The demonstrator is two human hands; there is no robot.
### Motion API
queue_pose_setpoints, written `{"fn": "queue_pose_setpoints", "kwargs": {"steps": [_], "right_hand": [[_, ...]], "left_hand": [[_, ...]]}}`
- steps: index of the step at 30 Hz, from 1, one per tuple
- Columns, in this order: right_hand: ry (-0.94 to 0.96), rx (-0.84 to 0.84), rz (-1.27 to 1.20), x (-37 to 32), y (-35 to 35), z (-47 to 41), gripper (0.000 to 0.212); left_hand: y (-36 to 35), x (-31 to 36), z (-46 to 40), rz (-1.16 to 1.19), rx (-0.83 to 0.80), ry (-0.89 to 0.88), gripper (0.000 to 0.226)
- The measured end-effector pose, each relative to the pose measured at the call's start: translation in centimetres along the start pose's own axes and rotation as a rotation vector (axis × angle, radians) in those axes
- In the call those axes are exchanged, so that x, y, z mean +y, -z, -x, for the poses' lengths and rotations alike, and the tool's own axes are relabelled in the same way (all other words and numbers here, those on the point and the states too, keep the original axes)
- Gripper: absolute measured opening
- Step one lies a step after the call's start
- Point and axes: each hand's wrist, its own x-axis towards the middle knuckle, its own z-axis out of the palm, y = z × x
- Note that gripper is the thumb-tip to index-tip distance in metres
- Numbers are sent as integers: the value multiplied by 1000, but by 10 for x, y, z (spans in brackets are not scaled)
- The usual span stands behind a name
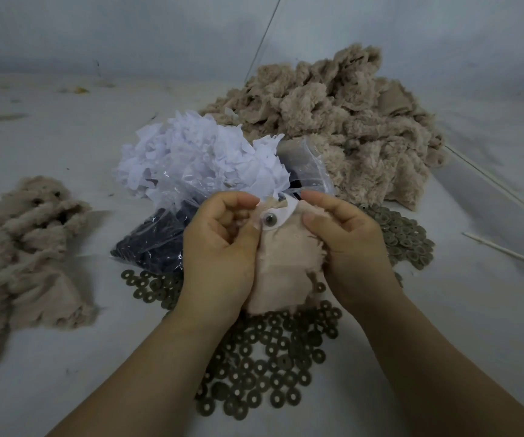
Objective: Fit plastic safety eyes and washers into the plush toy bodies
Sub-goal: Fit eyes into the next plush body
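Both hands hold one beige plush body (282, 266) turned inside out, in the middle of the view. A round washer (269, 220) sits on a white patch near the top of the fabric. My left hand (219, 244) grips the body's left side with curled fingers, its thumb beside the washer. My right hand (345, 244) pinches the right upper edge of the fabric. Loose dark washers (264, 361) lie scattered under and around my wrists. A clear bag of black safety eyes (156, 244) lies just left of my hands.
A large heap of beige plush bodies (342, 134) lies behind on the right, a smaller heap (24, 247) on the left. White fabric scraps (197, 156) spill from a plastic bag. Thin white sticks (506, 250) lie at the right on the pale sheet.
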Motion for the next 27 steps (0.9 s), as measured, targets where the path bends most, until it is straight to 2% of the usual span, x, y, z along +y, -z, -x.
{"fn": "queue_pose_setpoints", "kwargs": {"steps": [3, 5, 7, 8, 10, 12, 14, 17, 19, 20, 22, 24, 27], "right_hand": [[171, -125, 278, 1, 5, 1, 45], [229, -225, 419, 3, 3, 2, 47], [300, -208, 414, 5, 0, 2, 31], [337, -177, 403, 5, -1, 3, 24], [362, -137, 329, 5, -1, 4, 23], [367, -153, 221, 4, -1, 6, 27], [344, -193, 112, 3, -3, 7, 33], [296, -241, 26, 5, -6, 8, 37], [307, -260, 98, 7, -8, 10, 32], [315, -272, 152, 9, -9, 11, 29], [329, -295, 266, 15, -12, 14, 29], [348, -314, 386, 20, -15, 15, 29], [426, -304, 563, 29, -20, 14, 25]], "left_hand": [[0, 4, 0, -80, -19, -95, 18], [1, 7, 2, -57, -59, -123, 21], [2, 10, 3, -64, -153, -149, 22], [2, 11, 4, -114, -217, -177, 31], [2, 13, 1, -284, -348, -285, 46], [1, 20, 0, -447, -412, -402, 45], [4, 32, 0, -527, -350, -467, 41], [21, 55, -1, -560, -97, -519, 31], [39, 68, -2, -674, 0, -504, 22], [48, 73, -3, -762, -8, -473, 21], [65, 77, -5, -968, -129, -336, 25], [76, 78, -10, -1196, -318, -159, 37], [81, 67, -11, -1344, -505, -72, 28]]}}
